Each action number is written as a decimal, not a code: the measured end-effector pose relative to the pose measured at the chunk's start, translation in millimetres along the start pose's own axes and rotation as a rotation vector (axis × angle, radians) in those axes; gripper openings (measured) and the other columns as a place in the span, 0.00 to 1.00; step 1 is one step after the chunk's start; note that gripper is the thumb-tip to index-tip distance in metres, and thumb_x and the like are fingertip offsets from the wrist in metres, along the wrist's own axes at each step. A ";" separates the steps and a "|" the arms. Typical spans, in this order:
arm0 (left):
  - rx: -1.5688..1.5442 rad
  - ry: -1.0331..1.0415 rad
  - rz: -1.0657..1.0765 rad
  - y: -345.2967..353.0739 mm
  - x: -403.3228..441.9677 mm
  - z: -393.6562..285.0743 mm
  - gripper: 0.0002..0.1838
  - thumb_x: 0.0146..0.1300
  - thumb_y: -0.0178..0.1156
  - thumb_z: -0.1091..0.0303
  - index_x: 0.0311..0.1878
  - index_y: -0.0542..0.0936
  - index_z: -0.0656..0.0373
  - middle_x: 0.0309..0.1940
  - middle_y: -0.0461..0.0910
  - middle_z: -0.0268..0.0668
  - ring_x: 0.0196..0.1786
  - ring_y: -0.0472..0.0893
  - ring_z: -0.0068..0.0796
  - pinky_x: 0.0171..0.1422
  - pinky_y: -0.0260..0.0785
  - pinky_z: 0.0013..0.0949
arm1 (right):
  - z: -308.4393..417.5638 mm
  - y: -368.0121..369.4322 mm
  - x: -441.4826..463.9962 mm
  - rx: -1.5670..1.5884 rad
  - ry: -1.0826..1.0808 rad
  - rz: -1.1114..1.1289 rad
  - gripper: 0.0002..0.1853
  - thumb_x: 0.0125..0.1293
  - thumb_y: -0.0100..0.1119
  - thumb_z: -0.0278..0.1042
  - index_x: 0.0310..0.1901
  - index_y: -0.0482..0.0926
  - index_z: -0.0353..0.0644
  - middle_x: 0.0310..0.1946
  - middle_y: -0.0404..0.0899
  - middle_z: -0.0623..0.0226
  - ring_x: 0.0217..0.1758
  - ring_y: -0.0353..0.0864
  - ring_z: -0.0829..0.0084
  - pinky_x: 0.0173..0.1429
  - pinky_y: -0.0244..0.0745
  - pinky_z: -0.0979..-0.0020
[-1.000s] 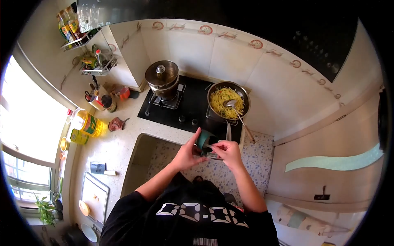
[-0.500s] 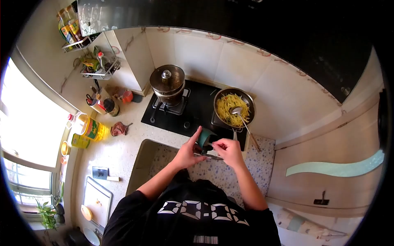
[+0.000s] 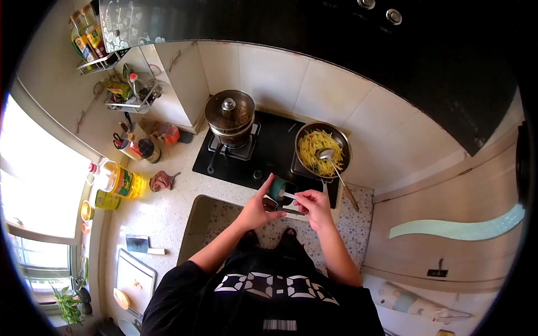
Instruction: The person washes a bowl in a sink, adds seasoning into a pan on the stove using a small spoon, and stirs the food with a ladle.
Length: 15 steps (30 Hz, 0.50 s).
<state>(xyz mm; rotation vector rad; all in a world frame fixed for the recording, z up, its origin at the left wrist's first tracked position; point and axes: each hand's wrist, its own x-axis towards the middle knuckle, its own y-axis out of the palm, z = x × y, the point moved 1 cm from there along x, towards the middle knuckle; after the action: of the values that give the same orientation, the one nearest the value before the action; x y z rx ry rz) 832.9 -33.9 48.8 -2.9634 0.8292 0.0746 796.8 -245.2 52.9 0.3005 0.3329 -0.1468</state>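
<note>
My left hand [image 3: 258, 210] is wrapped around a small dark green jar [image 3: 276, 188], its opening tipped toward my right hand. Pinched in my right hand [image 3: 315, 208] is a small white spoon [image 3: 289, 195], its bowl end at the jar's mouth. A dark round piece, which looks like the jar's lid, sits below the opening by my left fingers. What is inside the jar is hard to make out. Beyond my hands, a frying pan [image 3: 300, 159] on the stove holds yellow shreds [image 3: 314, 147]. A metal turner [image 3: 336, 169] with a wooden handle rests in it.
A lidded pot [image 3: 230, 115] stands on the left burner of the black stove [image 3: 274, 134]. Left on the counter are an oil bottle [image 3: 124, 182], a cleaver [image 3: 137, 243] and a cutting board [image 3: 134, 280]. The sink [image 3: 193, 229] lies left of my hands.
The white spoon shows more at the jar's mouth, and my right hand has shifted slightly right and down. My left hand keeps its hold on the jar. The view has tilted a little.
</note>
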 end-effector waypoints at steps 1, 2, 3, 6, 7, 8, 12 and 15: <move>-0.017 0.016 -0.003 -0.4 1.8 3.2 0.63 0.51 0.79 0.73 0.83 0.44 0.46 0.50 0.82 0.39 0.41 0.84 0.24 0.50 0.78 0.32 | 0.7 -0.7 0.7 0.006 0.005 -0.002 0.05 0.67 0.66 0.28 0.40 0.85 0.35 0.28 0.84 0.65 0.24 0.75 0.82 0.29 0.64 0.80; -0.073 0.010 -0.008 0.1 3.5 6.2 0.63 0.52 0.78 0.74 0.83 0.43 0.46 0.52 0.82 0.40 0.42 0.84 0.25 0.50 0.78 0.31 | 2.0 -2.3 2.2 0.011 0.010 -0.002 0.05 0.67 0.66 0.28 0.40 0.85 0.35 0.28 0.84 0.65 0.24 0.75 0.82 0.30 0.65 0.80; -0.129 0.006 -0.014 1.1 5.6 7.3 0.63 0.53 0.77 0.76 0.83 0.43 0.46 0.53 0.81 0.40 0.42 0.85 0.25 0.50 0.78 0.31 | 3.6 -4.3 4.5 0.016 0.014 -0.001 0.05 0.67 0.66 0.28 0.40 0.84 0.35 0.28 0.84 0.65 0.25 0.75 0.82 0.30 0.66 0.79; -0.261 0.018 -0.044 2.0 12.8 8.3 0.61 0.54 0.74 0.81 0.83 0.43 0.45 0.56 0.79 0.40 0.45 0.85 0.28 0.51 0.79 0.32 | 7.9 -15.1 14.9 0.077 0.050 0.014 0.05 0.66 0.66 0.27 0.40 0.85 0.35 0.28 0.83 0.64 0.24 0.75 0.80 0.30 0.67 0.79; -0.299 0.027 -0.057 1.4 15.4 8.3 0.60 0.55 0.73 0.83 0.83 0.43 0.45 0.57 0.78 0.40 0.47 0.85 0.28 0.52 0.79 0.32 | 9.7 -20.1 19.2 0.096 0.053 0.023 0.05 0.66 0.66 0.27 0.40 0.84 0.35 0.29 0.83 0.64 0.25 0.75 0.80 0.30 0.67 0.78; -0.349 0.029 -0.067 1.1 17.8 9.2 0.60 0.55 0.72 0.84 0.83 0.44 0.45 0.58 0.78 0.40 0.48 0.85 0.29 0.53 0.79 0.33 | 11.5 -25.6 23.6 0.116 0.057 0.032 0.05 0.66 0.66 0.27 0.39 0.84 0.35 0.29 0.83 0.63 0.25 0.75 0.79 0.30 0.67 0.78; -0.476 -0.024 -0.117 -4.2 22.2 2.5 0.59 0.55 0.70 0.88 0.83 0.45 0.45 0.61 0.76 0.41 0.55 0.83 0.31 0.59 0.77 0.35 | 34.9 -48.8 40.5 0.243 0.063 -0.008 0.05 0.66 0.65 0.26 0.40 0.83 0.34 0.29 0.82 0.62 0.25 0.75 0.78 0.29 0.67 0.78; -0.541 -0.028 -0.186 -10.9 23.2 11.2 0.59 0.55 0.69 0.88 0.82 0.46 0.45 0.61 0.76 0.40 0.55 0.82 0.31 0.59 0.77 0.35 | 47.5 -82.3 75.3 0.240 -0.004 -0.087 0.05 0.67 0.65 0.25 0.41 0.81 0.34 0.29 0.82 0.62 0.25 0.75 0.77 0.28 0.68 0.78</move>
<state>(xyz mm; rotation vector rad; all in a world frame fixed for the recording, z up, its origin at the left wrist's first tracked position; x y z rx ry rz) 858.0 -35.8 36.7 -3.5141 0.5991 0.3877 865.8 -344.8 48.1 0.5237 0.3252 -0.2739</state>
